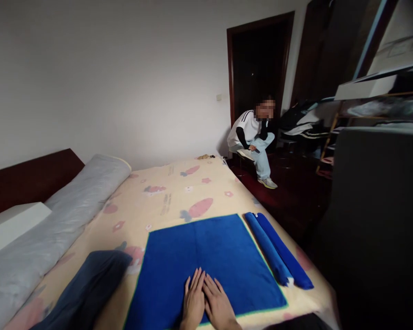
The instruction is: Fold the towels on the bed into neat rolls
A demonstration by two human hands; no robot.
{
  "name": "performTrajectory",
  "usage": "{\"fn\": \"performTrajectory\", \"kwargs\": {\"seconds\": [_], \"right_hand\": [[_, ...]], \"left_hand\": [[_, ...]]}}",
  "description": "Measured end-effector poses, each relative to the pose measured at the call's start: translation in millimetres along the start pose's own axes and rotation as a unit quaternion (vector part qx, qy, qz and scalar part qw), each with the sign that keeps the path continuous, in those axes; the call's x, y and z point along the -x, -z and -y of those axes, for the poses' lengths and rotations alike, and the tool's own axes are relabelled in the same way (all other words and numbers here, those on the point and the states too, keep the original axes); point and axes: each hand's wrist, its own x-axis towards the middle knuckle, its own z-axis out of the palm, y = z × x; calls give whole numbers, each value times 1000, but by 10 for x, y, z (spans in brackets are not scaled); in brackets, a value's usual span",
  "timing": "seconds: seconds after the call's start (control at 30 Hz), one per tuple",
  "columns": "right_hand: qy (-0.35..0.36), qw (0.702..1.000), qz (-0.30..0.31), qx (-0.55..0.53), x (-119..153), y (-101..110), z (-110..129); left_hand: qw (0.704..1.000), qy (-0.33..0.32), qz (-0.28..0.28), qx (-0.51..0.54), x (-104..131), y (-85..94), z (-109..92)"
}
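A blue cloth (179, 256) with a green edge lies spread out on the bed. My left hand (194, 295) rests flat on its near part, fingers stretched forward. Close beside it, my right hand (217, 298) also lies flat on the cloth, and the two hands touch along their inner sides. Neither hand grips anything. To the right of the cloth are two long blue rolls side by side: a rolled blue cloth (268, 250) and a smoother, brighter blue roll (285, 252).
The bed (172, 183) has a cream sheet with a strawberry and carrot-like print. A grey pillow (72, 215) and a white box (17, 224) lie at the left. A dark-clothed leg (89, 284) is bent nearby. Another person (249, 137) sits past the far right corner.
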Motion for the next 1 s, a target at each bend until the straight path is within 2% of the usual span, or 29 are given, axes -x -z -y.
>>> {"fn": "performTrajectory", "kwargs": {"seconds": [0.07,0.17,0.23,0.3,0.33,0.4,0.47,0.53,0.63,0.7,0.77,0.83,0.9,0.93,1.0], "right_hand": [[-3,1000,3,7,-1,4,-12],[-29,999,-10,26,93,46,-140],[-76,994,-54,60,263,92,-357],[-140,977,-121,107,507,135,-673],[-169,964,-156,130,640,152,-846],[-213,938,-221,165,875,177,-1152],[-237,919,-255,184,992,196,-1313],[-238,920,-252,184,933,211,-1264],[-197,949,-198,143,534,219,-845],[-156,971,-150,104,163,202,-472],[-114,984,-111,75,-187,171,-168],[-82,992,-72,58,-440,152,-29],[-67,996,-37,54,-544,177,-100],[-68,996,-28,59,-532,211,-212],[-94,991,-38,86,-387,319,-557]], "left_hand": [[999,8,-33,-24,52,-4,184],[989,76,-87,-97,205,37,652],[971,141,-122,-150,362,84,1056],[953,188,-147,-189,529,163,1468],[949,190,-149,-202,598,218,1651],[956,148,-136,-214,669,361,1925],[963,100,-134,-213,619,530,2020],[964,80,-152,-205,450,684,1906],[971,53,-162,-168,64,781,1404],[981,23,-137,-131,-208,711,967],[990,5,-106,-96,-438,550,570],[994,0,-82,-66,-586,354,310],[996,8,-71,-54,-628,196,260],[996,17,-72,-57,-607,150,326],[991,56,-90,-79,-490,137,629]]}}
